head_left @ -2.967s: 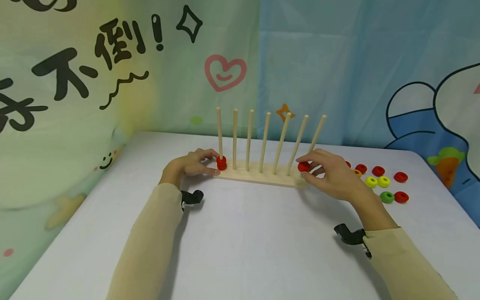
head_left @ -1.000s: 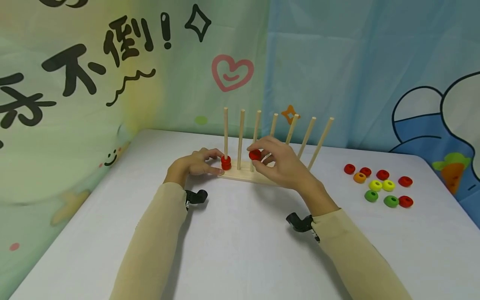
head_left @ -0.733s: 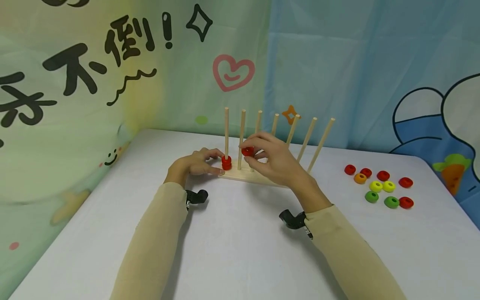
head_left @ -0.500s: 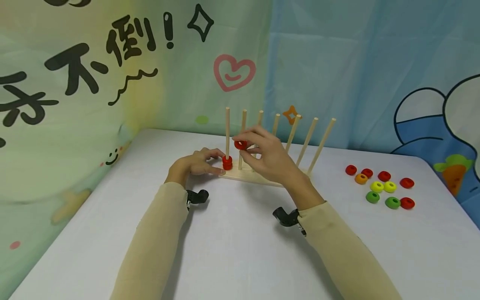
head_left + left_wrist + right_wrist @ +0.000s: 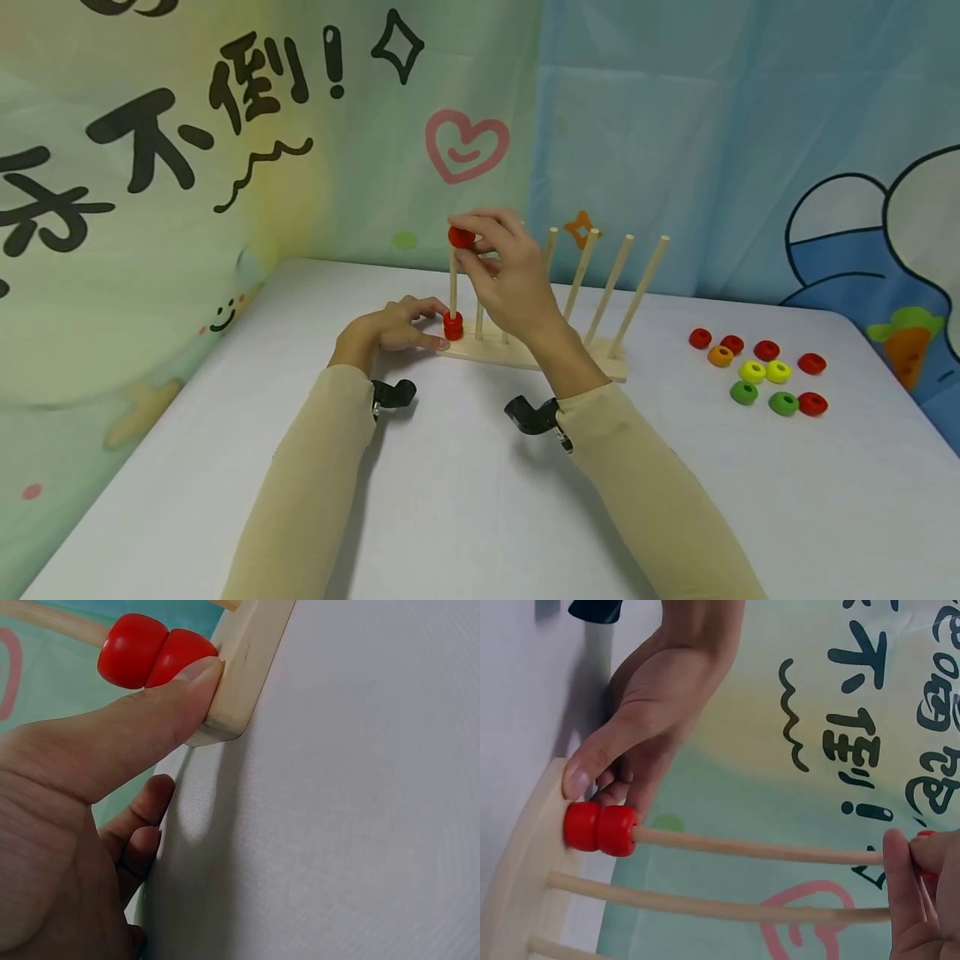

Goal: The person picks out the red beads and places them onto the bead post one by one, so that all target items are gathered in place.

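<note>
A wooden peg stand has a row of upright pegs. Two red beads are stacked at the bottom of its leftmost peg. My left hand grips the stand's left end, its thumb lying on the wood beside the stacked beads. At the tip of that same peg, my right hand pinches another red bead between thumb and fingers. In the right wrist view, the fingers mostly cover this bead.
Loose beads lie on the white table to the right: several red ones, an orange bead, two yellow beads and two green beads. A printed cloth hangs behind the table.
My right hand has carried the red bead leftward along the stand, then up to the leftmost peg's tip. My left hand keeps its place on the stand's end.
</note>
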Tool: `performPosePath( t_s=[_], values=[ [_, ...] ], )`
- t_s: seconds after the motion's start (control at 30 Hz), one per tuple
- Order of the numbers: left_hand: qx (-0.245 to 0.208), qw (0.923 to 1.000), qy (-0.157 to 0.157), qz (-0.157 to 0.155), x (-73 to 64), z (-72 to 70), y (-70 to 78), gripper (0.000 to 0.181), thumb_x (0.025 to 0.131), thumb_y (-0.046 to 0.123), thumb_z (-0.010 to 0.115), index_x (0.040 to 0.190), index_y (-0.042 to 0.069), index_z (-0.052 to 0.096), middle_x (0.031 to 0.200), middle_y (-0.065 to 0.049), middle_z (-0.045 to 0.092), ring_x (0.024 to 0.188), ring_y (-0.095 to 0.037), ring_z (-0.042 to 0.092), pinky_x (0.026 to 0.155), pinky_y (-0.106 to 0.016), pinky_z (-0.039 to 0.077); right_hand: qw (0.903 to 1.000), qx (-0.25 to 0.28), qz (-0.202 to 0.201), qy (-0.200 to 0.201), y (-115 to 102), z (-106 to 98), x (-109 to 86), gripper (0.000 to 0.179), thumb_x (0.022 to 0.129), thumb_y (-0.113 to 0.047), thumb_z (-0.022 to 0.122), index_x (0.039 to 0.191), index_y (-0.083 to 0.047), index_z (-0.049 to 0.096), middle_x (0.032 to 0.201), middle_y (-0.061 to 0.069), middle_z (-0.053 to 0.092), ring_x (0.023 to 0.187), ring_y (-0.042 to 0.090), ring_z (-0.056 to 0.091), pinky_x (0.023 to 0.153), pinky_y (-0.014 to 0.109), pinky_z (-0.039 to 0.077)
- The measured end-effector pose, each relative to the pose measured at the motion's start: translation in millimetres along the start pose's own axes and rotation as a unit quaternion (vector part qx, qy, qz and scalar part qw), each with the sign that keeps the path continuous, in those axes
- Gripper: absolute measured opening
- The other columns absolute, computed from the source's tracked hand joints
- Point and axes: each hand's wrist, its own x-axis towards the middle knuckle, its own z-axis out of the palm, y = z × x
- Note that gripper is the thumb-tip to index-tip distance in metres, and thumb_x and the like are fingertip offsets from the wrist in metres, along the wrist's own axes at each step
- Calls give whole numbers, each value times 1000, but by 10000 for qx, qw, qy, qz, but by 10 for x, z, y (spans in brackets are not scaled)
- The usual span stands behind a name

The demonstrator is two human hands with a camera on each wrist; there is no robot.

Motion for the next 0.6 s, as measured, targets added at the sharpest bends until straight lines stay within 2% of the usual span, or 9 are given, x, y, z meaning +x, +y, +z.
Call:
performPosePath(
  t_s=[0.17,0.37,0.6],
  values=[
    [-15,10000,-9,23,-3,-10,-27,50,81,55,74,125,47,53,145,1,39,135,-29,29,107,-62,28,9996,103,182,177,-27,68,98,33,92,3,64,124,-5,65,117,10,54,79,18,66,73,25,57],
    [-28,10000,-20,13,26,-11,-39,50,79,56,74,124,47,54,144,1,39,135,-29,28,107,-64,27,9990,-165,403,125,-51,98,156,34,93,-1,64,127,-7,65,118,9,55,75,15,68,67,22,57],
    [-2,10000,11,1,19,-4,-34,50,80,57,74,125,47,54,144,1,40,135,-29,29,107,-64,27,9970,-224,745,14,-63,102,207,34,95,-2,59,129,-6,63,120,9,55,65,12,65,60,21,56]
  ],
)
